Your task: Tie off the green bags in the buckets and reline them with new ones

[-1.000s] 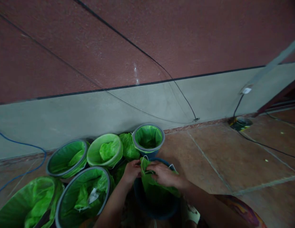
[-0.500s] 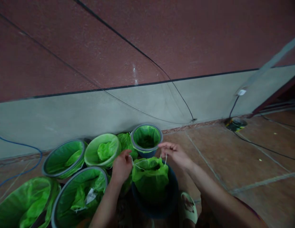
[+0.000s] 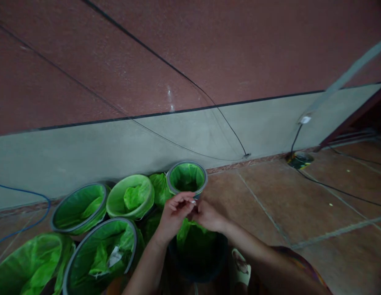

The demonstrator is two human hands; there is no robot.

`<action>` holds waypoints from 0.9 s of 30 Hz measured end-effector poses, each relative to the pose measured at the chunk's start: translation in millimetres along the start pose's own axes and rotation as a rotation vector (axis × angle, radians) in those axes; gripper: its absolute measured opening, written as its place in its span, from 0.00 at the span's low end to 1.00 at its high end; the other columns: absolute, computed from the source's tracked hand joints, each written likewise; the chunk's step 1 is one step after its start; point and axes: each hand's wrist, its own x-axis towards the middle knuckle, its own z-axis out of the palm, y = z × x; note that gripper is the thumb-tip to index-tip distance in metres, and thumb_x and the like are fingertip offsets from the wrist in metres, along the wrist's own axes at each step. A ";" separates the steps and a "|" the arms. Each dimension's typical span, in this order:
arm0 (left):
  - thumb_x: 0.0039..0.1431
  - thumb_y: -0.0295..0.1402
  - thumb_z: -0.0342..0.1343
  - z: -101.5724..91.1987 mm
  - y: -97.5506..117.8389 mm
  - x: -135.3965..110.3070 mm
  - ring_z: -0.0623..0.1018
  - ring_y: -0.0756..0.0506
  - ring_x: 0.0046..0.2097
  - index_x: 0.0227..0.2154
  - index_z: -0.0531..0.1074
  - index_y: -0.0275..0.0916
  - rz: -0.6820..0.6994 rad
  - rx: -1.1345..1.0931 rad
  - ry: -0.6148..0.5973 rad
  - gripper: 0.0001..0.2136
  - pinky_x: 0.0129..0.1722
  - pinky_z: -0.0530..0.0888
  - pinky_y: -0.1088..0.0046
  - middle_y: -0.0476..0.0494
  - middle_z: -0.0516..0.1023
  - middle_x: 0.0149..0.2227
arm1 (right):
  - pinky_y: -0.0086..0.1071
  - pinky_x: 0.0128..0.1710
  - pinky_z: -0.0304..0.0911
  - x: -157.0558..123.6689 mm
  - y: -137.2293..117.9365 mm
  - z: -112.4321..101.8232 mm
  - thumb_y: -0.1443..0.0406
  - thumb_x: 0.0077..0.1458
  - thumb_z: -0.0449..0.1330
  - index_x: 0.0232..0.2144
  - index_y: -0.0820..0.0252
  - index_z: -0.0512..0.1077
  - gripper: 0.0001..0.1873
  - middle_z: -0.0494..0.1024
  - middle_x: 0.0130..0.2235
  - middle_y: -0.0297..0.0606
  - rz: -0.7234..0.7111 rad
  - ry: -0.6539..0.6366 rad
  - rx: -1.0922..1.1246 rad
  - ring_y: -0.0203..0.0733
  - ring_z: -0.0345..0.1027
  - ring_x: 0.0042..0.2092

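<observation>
Below the left hand [image 3: 174, 214] and right hand [image 3: 210, 215], both pinching white string [image 3: 194, 201], lies a green bag [image 3: 194, 238].

Prob a plain work corner, home or small workshop, can't tell which. Landmark: round, grey-rimmed blue bucket w/ green mesh lining [image 3: 168, 179]. Behind it, rough painted wall, dark red over pale grey w/ black stripe [image 3: 239, 49]; above it, loose black cable [image 3: 166, 63]. Rt of it, brown square floor tiles w/ pale grout [image 3: 338, 221] & small white wall fitting w/ dark cord [image 3: 305, 119]. Lt of it, several more green-lined tubs, incl. pale green round one [image 3: 109, 200], plus thin blue hose or cord [image 3: 27, 190].
</observation>
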 end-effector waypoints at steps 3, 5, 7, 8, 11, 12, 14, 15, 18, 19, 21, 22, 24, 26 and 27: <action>0.52 0.33 0.59 -0.9 -13.9 6.4 0.76 0.49 0.36 0.48 0.73 0.41 0.005 0.070 0.171 0.18 0.37 0.73 0.72 0.45 0.78 0.42 | 0.27 0.27 0.55 2.7 -0.3 -3.3 0.60 0.56 0.56 0.24 0.61 0.69 0.12 0.68 0.23 0.30 0.014 0.048 -0.044 0.31 0.58 0.26; 0.52 0.29 0.55 -7.8 -25.5 10.7 0.76 0.47 0.42 0.49 0.71 0.41 0.008 0.176 0.331 0.19 0.44 0.73 0.69 0.44 0.77 0.48 | 0.26 0.25 0.53 2.2 -6.3 -12.2 0.56 0.58 0.54 0.26 0.61 0.70 0.16 0.67 0.22 0.29 0.030 0.056 0.005 0.30 0.57 0.24; 0.51 0.26 0.52 -12.2 -38.0 11.5 0.76 0.45 0.46 0.46 0.73 0.39 -0.022 0.321 0.243 0.18 0.50 0.70 0.66 0.43 0.77 0.47 | 0.26 0.21 0.50 0.6 -14.2 -20.8 0.52 0.57 0.54 0.27 0.62 0.71 0.19 0.67 0.22 0.29 0.038 0.058 0.082 0.29 0.55 0.21; 0.51 0.26 0.51 -12.1 -44.1 10.1 0.76 0.45 0.46 0.44 0.74 0.38 -0.047 0.386 0.117 0.16 0.51 0.70 0.66 0.43 0.78 0.45 | 0.26 0.20 0.48 -0.3 -18.0 -24.2 0.51 0.56 0.55 0.27 0.62 0.71 0.20 0.68 0.22 0.29 0.034 0.067 0.124 0.28 0.54 0.20; 0.55 0.30 0.49 -3.9 -59.1 1.9 0.76 0.45 0.40 0.35 0.75 0.38 -0.104 0.553 -0.146 0.10 0.45 0.71 0.68 0.45 0.80 0.36 | 0.26 0.19 0.46 -1.4 -25.2 -31.6 0.50 0.55 0.57 0.28 0.63 0.71 0.20 0.70 0.22 0.30 0.011 0.116 0.244 0.28 0.53 0.20; 0.56 0.32 0.48 -0.5 -62.8 -0.6 0.76 0.46 0.37 0.32 0.75 0.39 -0.117 0.594 -0.142 0.10 0.42 0.70 0.69 0.46 0.79 0.33 | 0.26 0.19 0.46 -0.9 -25.6 -34.2 0.50 0.54 0.57 0.29 0.63 0.72 0.20 0.70 0.23 0.30 0.009 0.142 0.272 0.28 0.53 0.20; 0.58 0.35 0.46 3.8 -68.3 -3.0 0.74 0.47 0.32 0.26 0.72 0.39 -0.150 0.621 -0.046 0.12 0.37 0.69 0.71 0.47 0.77 0.27 | 0.26 0.19 0.47 1.2 -23.0 -41.0 0.51 0.53 0.58 0.35 0.62 0.72 0.19 0.71 0.23 0.29 0.011 0.222 0.278 0.28 0.53 0.19; 0.58 0.36 0.46 4.1 -70.2 -2.7 0.73 0.47 0.30 0.24 0.71 0.39 -0.170 0.589 0.017 0.13 0.35 0.68 0.72 0.47 0.75 0.25 | 0.26 0.20 0.48 2.5 -20.1 -45.4 0.52 0.52 0.59 0.38 0.62 0.72 0.20 0.71 0.23 0.28 0.014 0.282 0.247 0.28 0.54 0.19; 0.56 0.39 0.46 -0.7 -73.4 2.5 0.71 0.49 0.25 0.24 0.69 0.38 -0.251 0.330 0.264 0.12 0.29 0.67 0.73 0.49 0.71 0.20 | 0.28 0.23 0.54 3.9 -8.4 -60.9 0.56 0.50 0.60 0.44 0.63 0.70 0.22 0.71 0.22 0.28 0.051 0.467 0.029 0.32 0.59 0.22; 0.55 0.40 0.47 -3.0 -73.9 4.5 0.70 0.49 0.24 0.24 0.69 0.38 -0.276 0.243 0.336 0.12 0.27 0.66 0.73 0.50 0.69 0.20 | 0.28 0.25 0.56 2.6 -4.9 -65.7 0.57 0.49 0.59 0.45 0.63 0.70 0.21 0.73 0.23 0.30 0.076 0.483 -0.070 0.33 0.62 0.23; 0.52 0.40 0.49 -6.9 -74.4 7.7 0.68 0.51 0.22 0.24 0.69 0.37 -0.300 0.155 0.424 0.12 0.25 0.64 0.75 0.52 0.67 0.18 | 0.30 0.29 0.59 -3.1 -0.6 -72.6 0.59 0.49 0.59 0.44 0.62 0.72 0.19 0.76 0.27 0.33 0.130 0.393 -0.273 0.36 0.66 0.27; 0.52 0.40 0.50 -8.1 -74.5 8.7 0.66 0.51 0.21 0.23 0.69 0.37 -0.296 0.163 0.431 0.12 0.23 0.63 0.75 0.53 0.66 0.18 | 0.30 0.30 0.60 -7.4 0.0 -74.2 0.60 0.49 0.59 0.43 0.61 0.74 0.18 0.78 0.29 0.35 0.159 0.313 -0.370 0.37 0.68 0.28; 0.52 0.40 0.50 -9.2 -74.4 9.5 0.65 0.52 0.20 0.22 0.70 0.37 -0.264 0.225 0.414 0.12 0.22 0.61 0.76 0.53 0.65 0.17 | 0.30 0.33 0.61 -17.0 -1.3 -73.5 0.61 0.48 0.61 0.41 0.58 0.76 0.16 0.80 0.34 0.38 0.216 0.149 -0.560 0.39 0.71 0.33; 0.53 0.39 0.49 -9.5 -74.2 9.6 0.65 0.52 0.20 0.22 0.70 0.38 -0.239 0.275 0.386 0.12 0.22 0.61 0.76 0.53 0.65 0.17 | 0.31 0.34 0.60 -25.6 -3.9 -68.2 0.60 0.46 0.63 0.38 0.57 0.78 0.15 0.80 0.35 0.39 0.285 0.007 -0.760 0.42 0.72 0.36; 0.53 0.39 0.48 -9.8 -74.1 9.6 0.65 0.52 0.20 0.22 0.70 0.38 -0.234 0.292 0.376 0.12 0.22 0.61 0.76 0.53 0.66 0.17 | 0.31 0.32 0.59 -28.8 -5.2 -64.5 0.60 0.44 0.65 0.36 0.57 0.79 0.14 0.80 0.34 0.40 0.329 -0.072 -0.855 0.43 0.71 0.36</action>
